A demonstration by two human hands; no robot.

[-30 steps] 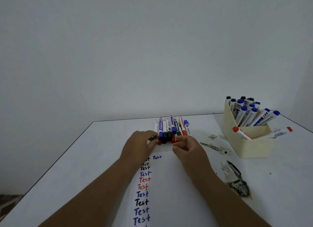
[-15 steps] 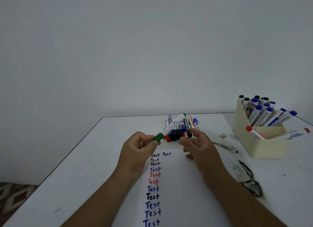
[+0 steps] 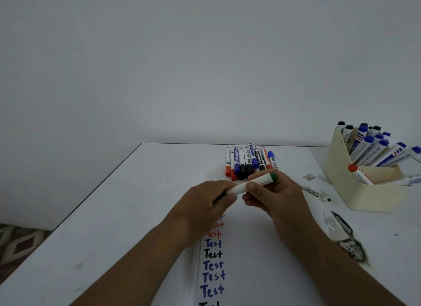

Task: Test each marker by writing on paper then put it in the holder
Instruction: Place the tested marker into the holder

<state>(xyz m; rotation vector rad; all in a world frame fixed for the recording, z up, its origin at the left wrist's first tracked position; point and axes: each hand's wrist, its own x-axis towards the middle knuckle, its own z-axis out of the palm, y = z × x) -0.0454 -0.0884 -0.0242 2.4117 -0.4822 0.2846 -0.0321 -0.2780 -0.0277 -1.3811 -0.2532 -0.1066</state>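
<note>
Where the two forearms reach in from the near edge, a sheet of paper lies on the white desk, and a column of the word "Test" runs up it in blue, black and red ink, its upper lines hidden under the left wrist. Above the paper both hands meet on one marker. The left hand is curled round the near end, fingers wrapped so that the end itself is hidden. The right hand pinches the white barrel between thumb and fingers. That green marker lies nearly level, tilted up to the right, with its green end cap poking out past the right hand. It is held clear of the paper.

To the right, dark ink smudges stain the desk surface. Just beyond the hands a row of loose markers lies side by side, with red, blue and black caps pointing toward the person. Far right stands a cream holder, its low front open, packed with markers that lean back with mostly blue and black caps up; one red-capped marker lies across its front lip. A plain grey wall rises behind the desk.
</note>
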